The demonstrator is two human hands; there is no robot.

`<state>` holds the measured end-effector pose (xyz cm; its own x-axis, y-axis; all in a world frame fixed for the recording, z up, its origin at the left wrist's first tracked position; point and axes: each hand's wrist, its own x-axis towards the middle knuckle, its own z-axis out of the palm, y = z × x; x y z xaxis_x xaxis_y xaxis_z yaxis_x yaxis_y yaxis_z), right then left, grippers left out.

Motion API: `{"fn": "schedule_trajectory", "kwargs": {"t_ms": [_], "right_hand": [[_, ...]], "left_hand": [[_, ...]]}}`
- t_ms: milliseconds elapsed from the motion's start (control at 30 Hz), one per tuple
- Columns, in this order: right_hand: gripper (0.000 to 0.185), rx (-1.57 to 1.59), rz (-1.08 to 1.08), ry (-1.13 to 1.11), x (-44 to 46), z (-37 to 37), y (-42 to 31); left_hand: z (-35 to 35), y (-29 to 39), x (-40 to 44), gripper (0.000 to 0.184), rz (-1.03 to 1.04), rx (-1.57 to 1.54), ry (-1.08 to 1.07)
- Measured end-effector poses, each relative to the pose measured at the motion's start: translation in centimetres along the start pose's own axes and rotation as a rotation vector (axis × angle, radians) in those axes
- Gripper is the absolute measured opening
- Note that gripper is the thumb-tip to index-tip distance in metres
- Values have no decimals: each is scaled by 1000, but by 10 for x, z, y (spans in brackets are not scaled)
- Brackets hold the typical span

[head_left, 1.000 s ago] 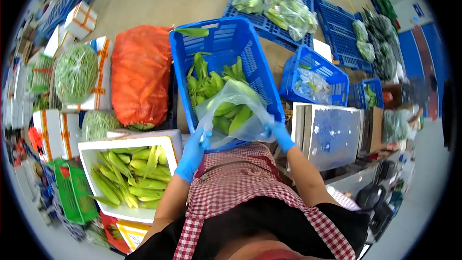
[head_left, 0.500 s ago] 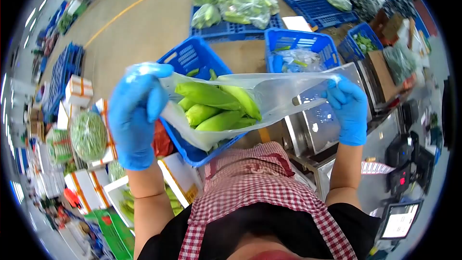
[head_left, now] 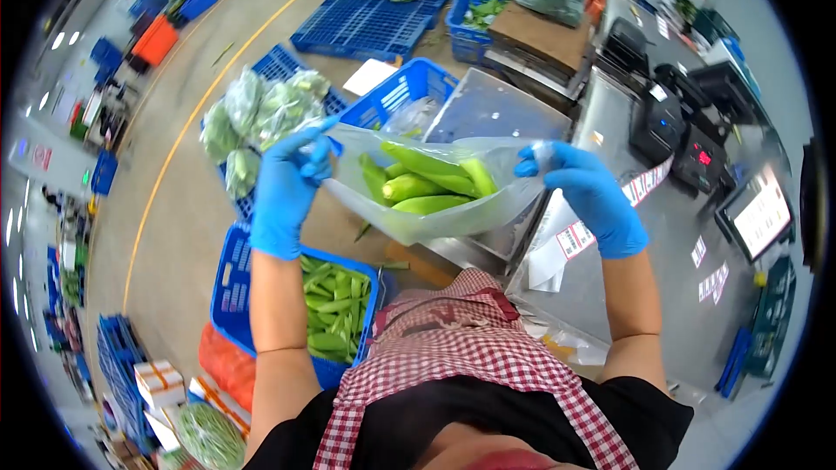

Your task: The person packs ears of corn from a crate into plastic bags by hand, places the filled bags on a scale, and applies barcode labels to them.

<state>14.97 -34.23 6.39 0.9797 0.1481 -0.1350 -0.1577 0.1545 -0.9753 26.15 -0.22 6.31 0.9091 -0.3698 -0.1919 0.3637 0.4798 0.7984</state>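
Between my hands hangs a clear plastic bag [head_left: 427,224], its mouth stretched wide and facing up. Several long green peppers [head_left: 425,204] lie inside it. My left hand [head_left: 292,187], in a blue glove, pinches the bag's left rim. On the other side my right hand [head_left: 596,196], also gloved in blue, has its fingers closed on the right corner of the rim. Below my left forearm stands a blue crate [head_left: 228,283] of loose green peppers [head_left: 335,305]. The bag is held in the air near a steel platform [head_left: 501,113].
To the right, a steel counter [head_left: 644,313] carries printed labels [head_left: 575,239], a label printer [head_left: 657,126] and a lit screen [head_left: 756,213]. Another blue crate [head_left: 409,83] stands behind the bag. Bagged vegetables [head_left: 261,113] rest on a pallet at left. A red sack [head_left: 228,364] lies beside the pepper crate.
My view and body have turned right toward the counter, with the bag carried along. My hands have come closer together, and the peppers have shifted inside the bag.
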Motion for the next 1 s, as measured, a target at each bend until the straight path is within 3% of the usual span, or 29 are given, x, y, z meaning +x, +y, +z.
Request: {"fn": "schedule_trajectory", "kwargs": {"t_ms": [67, 267, 367, 467, 767, 833, 1000], "right_hand": [[41, 42, 28, 53, -4, -20, 27], [24, 239, 78, 287, -1, -71, 80], [24, 414, 32, 249, 11, -86, 112], [26, 411, 34, 248, 24, -93, 128], [27, 484, -63, 330, 65, -78, 111], [28, 347, -55, 407, 73, -73, 101], [33, 127, -56, 559, 93, -103, 124]], "left_hand": [[6, -36, 49, 22, -44, 78, 20], [-11, -105, 143, 24, -245, 373, -146], [-20, -133, 169, 25, -407, 585, -216], [-27, -153, 185, 23, -372, 615, -231], [-18, -127, 215, 30, -573, 532, -498], [-13, -117, 220, 35, -523, 583, -607], [8, -109, 244, 46, -501, 362, -749]]}}
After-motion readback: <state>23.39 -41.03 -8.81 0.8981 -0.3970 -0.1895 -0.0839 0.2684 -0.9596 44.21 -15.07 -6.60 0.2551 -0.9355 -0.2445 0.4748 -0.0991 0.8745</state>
